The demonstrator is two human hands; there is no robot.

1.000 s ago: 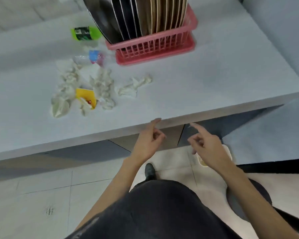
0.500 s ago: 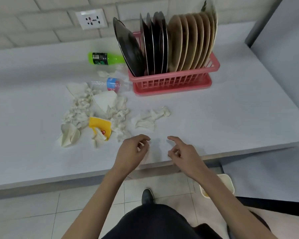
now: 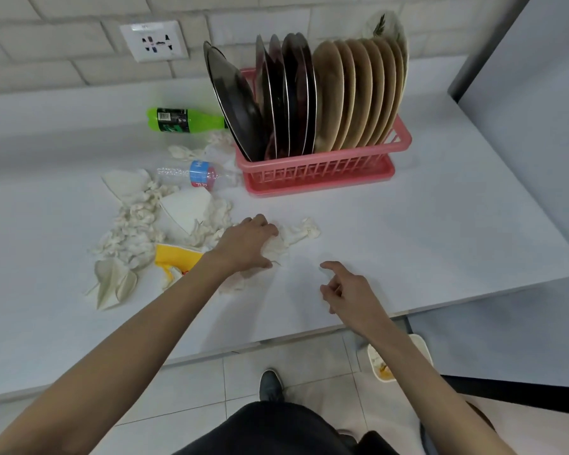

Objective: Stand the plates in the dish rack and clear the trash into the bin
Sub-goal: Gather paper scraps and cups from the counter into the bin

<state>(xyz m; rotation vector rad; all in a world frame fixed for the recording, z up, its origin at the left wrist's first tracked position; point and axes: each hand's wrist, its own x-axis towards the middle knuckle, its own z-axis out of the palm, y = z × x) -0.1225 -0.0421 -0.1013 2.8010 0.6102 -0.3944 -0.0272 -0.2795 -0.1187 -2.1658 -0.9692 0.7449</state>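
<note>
A pink dish rack [image 3: 319, 172] at the back of the white counter holds several black plates [image 3: 276, 100] and several tan plates [image 3: 358, 93] standing on edge. My left hand [image 3: 248, 241] lies on a crumpled white tissue [image 3: 296, 234] in the counter's middle, fingers curled over it. My right hand [image 3: 345, 292] hovers near the front edge, fingers loosely curled and holding nothing. To the left lie more crumpled tissues [image 3: 132, 228], a yellow wrapper [image 3: 174, 257], a clear water bottle [image 3: 194, 174] and a green bottle [image 3: 181, 119]. A small bin [image 3: 421, 346] stands on the floor under my right arm.
A grey cabinet side [image 3: 523, 126] rises at the counter's right end. A wall socket [image 3: 153, 41] sits on the tiled wall behind. My shoe [image 3: 270, 384] shows on the tiled floor below the counter edge.
The view has tilted up from the floor to the counter. Both hands rose over the counter top, and my left hand reached forward onto the crumpled tissue.
</note>
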